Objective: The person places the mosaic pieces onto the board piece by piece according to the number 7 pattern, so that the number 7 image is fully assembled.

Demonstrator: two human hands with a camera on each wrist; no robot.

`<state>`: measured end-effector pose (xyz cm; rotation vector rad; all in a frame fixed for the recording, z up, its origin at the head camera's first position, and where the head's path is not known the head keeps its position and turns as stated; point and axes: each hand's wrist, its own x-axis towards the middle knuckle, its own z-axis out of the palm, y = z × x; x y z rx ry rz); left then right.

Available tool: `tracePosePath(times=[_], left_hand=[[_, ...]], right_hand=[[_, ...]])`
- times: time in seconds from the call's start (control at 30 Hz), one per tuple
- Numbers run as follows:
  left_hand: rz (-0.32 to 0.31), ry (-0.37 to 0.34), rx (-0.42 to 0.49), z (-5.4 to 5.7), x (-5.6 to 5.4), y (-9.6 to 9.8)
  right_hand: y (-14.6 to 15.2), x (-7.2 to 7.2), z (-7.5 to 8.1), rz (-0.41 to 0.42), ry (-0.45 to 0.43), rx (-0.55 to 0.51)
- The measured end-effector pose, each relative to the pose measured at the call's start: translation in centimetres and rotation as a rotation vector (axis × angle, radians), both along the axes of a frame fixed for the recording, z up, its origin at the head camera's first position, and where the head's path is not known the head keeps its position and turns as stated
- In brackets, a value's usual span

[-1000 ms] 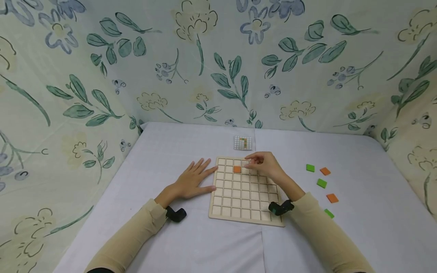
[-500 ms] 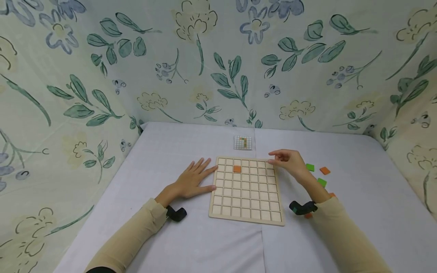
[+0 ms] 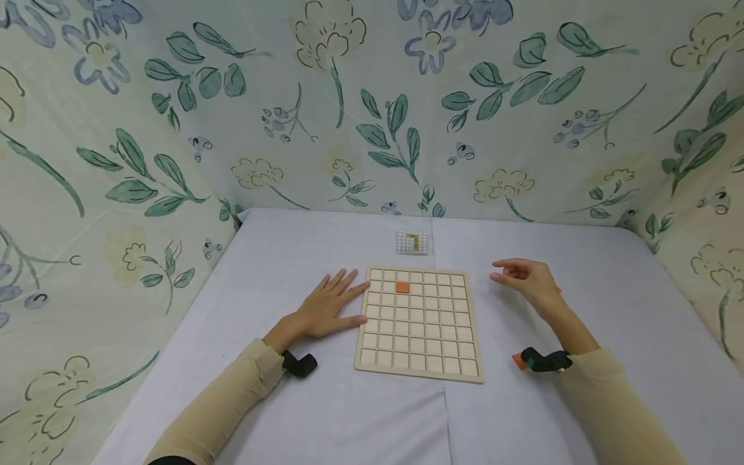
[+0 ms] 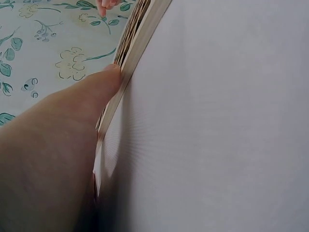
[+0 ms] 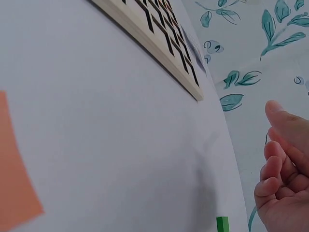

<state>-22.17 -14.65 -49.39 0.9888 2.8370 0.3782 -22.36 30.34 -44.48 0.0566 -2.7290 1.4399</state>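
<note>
A light wooden board with a grid of square recesses (image 3: 417, 352) lies flat on the table. One orange square tile (image 3: 403, 287) sits in a recess near its far left corner. My left hand (image 3: 325, 311) lies with spread fingers at the board's left edge; in the left wrist view its thumb (image 4: 104, 79) touches the wooden side. To the right of the board, my right hand (image 3: 531, 283) is above the cloth, fingers loosely bent, with nothing visible between them. Below it in the right wrist view are an orange tile (image 5: 17, 174) and a green tile (image 5: 222, 224).
A small printed grid card (image 3: 412, 243) with coloured squares lies behind the board. Another orange tile (image 3: 519, 361) shows beside the right wrist strap (image 3: 546, 360); the right hand and arm hide other loose tiles. White cloth (image 3: 383, 420) covers the table, and floral fabric (image 3: 349, 97) surrounds it.
My right hand has moved right, from over the board's far part to beside the board, above the loose tiles' side. The left hand and the orange tile on the board have stayed put.
</note>
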Motion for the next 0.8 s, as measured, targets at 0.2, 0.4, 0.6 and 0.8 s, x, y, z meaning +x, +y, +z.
tracePosePath(times=[0.2,0.4,0.6,0.8], left_hand=[[0.004,-0.005,-0.016,-0.1,0.0,0.0],[0.005,-0.001,-0.013,0.0,0.1,0.0],[0.007,-0.005,-0.011,0.1,0.2,0.0],[0.006,-0.002,-0.003,0.0,0.2,0.0]], right_hand=[[2.0,0.4,-0.3,-0.039,0.009,0.071],[3.8,0.3,-1.0,-0.110,-0.010,0.087],[4.8,0.6,-1.4,-0.143,-0.026,0.095],[5.5,0.7,-1.8,-0.167,-0.045,0.127]])
